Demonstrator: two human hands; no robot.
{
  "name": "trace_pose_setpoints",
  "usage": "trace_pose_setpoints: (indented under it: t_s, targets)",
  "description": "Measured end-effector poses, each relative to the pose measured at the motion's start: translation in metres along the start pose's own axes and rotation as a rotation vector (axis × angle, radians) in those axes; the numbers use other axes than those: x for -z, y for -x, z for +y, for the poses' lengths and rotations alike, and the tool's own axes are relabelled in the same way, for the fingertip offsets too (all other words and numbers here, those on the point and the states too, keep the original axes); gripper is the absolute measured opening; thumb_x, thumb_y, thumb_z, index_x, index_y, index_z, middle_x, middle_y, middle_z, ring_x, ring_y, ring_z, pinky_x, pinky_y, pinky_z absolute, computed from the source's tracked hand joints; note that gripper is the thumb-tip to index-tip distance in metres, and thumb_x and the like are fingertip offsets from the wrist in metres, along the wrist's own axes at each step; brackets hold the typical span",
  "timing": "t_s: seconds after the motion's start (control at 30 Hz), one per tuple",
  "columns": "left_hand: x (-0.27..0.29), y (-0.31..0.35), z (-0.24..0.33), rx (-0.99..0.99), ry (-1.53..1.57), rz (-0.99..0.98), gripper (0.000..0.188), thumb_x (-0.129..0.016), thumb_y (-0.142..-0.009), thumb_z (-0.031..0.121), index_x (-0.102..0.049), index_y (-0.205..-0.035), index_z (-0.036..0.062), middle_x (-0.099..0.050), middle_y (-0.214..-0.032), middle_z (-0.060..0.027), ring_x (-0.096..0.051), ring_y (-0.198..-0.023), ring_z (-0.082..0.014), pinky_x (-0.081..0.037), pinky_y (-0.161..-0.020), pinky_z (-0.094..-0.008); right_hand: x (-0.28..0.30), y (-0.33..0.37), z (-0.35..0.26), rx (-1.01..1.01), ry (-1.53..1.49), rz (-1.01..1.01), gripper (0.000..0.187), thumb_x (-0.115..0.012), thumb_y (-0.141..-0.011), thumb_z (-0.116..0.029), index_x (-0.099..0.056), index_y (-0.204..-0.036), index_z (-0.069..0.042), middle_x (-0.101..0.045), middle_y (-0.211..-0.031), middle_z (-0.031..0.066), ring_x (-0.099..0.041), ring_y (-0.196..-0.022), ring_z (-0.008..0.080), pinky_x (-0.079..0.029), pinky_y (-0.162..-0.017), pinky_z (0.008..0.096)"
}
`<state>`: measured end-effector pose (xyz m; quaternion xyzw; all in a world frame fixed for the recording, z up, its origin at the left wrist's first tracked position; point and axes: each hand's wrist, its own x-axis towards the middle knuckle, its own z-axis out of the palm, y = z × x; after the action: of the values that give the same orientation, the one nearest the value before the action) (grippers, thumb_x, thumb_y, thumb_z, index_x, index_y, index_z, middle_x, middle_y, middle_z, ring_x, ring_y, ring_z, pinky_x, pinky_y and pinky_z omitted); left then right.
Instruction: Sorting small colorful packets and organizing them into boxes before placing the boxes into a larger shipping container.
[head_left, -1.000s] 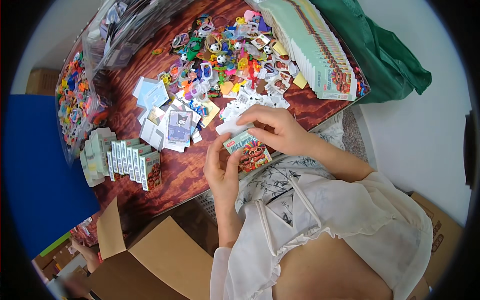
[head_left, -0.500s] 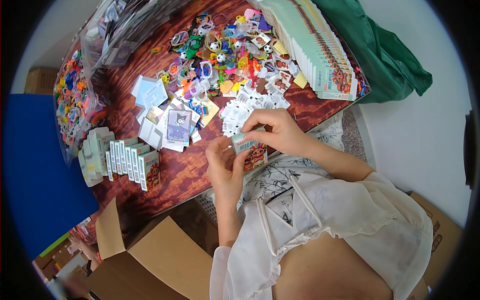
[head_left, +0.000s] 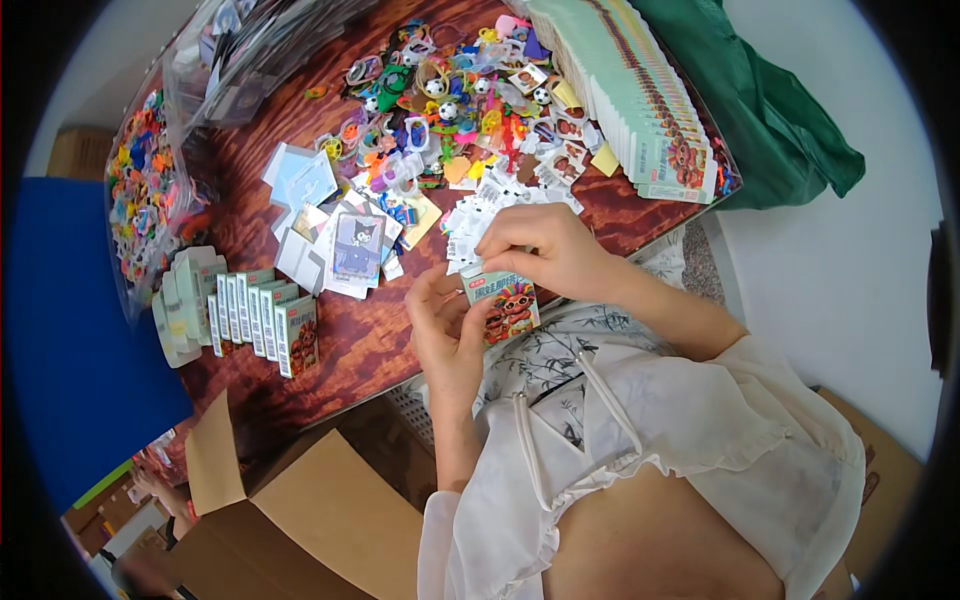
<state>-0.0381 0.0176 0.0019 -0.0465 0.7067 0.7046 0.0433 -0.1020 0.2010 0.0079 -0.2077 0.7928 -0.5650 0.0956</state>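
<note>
Close to the table's front edge, my left hand [head_left: 445, 328] grips a small pale green carton [head_left: 514, 308] with colourful cartoon figures on its face, thumb in front and fingers behind. My right hand [head_left: 548, 250] is closed at the carton's top edge, its thumb and fingers pinched together there. The fingertips partly hide the carton's top. Just beyond the hands lies a pile of small white packets [head_left: 492, 215]. To their left is a loose heap of picture cards [head_left: 357, 252], a purple-grey one on top.
Similar cartons [head_left: 297, 340] stand in a row at left, beside flatter pale green ones [head_left: 180, 300]. Small plastic trinkets [head_left: 450, 105] cover the table's middle. Flat cartons [head_left: 660, 140] are stacked at right by a green bag [head_left: 790, 120]. An open cardboard box [head_left: 340, 500] sits below the table edge.
My right hand has shifted slightly left and up along the carton's top, its fingers drawn closer together. More of the carton's face now shows. My left hand keeps its hold.
</note>
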Motion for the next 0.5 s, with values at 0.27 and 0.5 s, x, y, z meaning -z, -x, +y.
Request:
trace_pose_setpoints:
  t_s: [0.27, 0.5]
  targets:
    - [0.0, -0.001, -0.002, 0.014, 0.008, 0.004, 0.057, -0.064, -0.086, -0.013, -0.037, -0.133, 0.0037, -0.057, -0.112, -0.0126, -0.066, -0.096, -0.0189, -0.056, -0.076, -0.0261, -0.009, 0.019, 0.009, 0.182, 0.071, 0.144, 0.015, -0.069, -0.084, -0.003, -0.072, -0.098, 0.001, -0.073, -0.099, 0.0117, -0.069, -0.096, 0.0253, -0.052, -0.081, 0.0356]
    - [-0.005, -0.001, 0.005, -0.02, 0.032, -0.005, 0.06, -0.064, -0.087, -0.011, -0.035, -0.137, 0.0041, -0.057, -0.113, -0.0127, -0.066, -0.095, -0.0192, -0.057, -0.075, -0.0267, -0.016, 0.029, -0.001, -0.177, -0.546, 0.213, 0.024, -0.062, -0.089, 0.006, -0.066, -0.111, 0.0, -0.065, -0.126, 0.0151, -0.064, -0.111, 0.0166, -0.052, -0.094, 0.03]
